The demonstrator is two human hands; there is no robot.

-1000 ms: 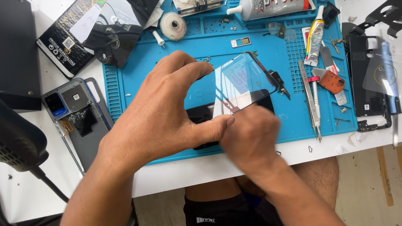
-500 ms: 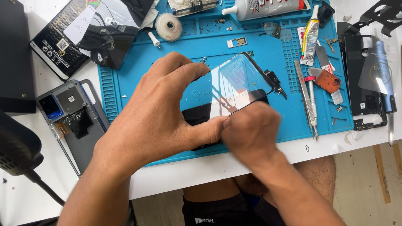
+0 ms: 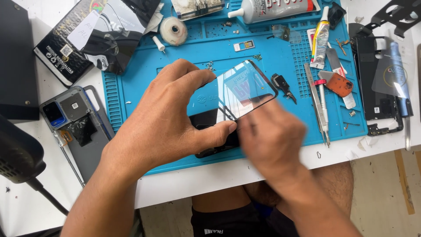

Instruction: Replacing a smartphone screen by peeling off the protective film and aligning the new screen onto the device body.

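The left hand (image 3: 166, 127) pinches the glass screen panel (image 3: 239, 90) by its edges above the blue mat (image 3: 131, 74); the blurred right hand (image 3: 272, 140) works its lower edge, grip indiscernible; alignment over the phone (image 3: 215, 131) likely follows.

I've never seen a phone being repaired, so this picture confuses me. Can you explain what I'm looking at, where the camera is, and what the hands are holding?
The camera sits on the person's head and looks down at their own two hands over a white table. On it lies a blue work mat. The left hand pinches a thin glass sheet by its edges and holds it tilted above a dark phone lying on the mat. The right hand is blurred, close to the sheet's lower edge. Around them lie tweezers, a glue tube, a roll of tape and, left of the mat, an opened phone back.
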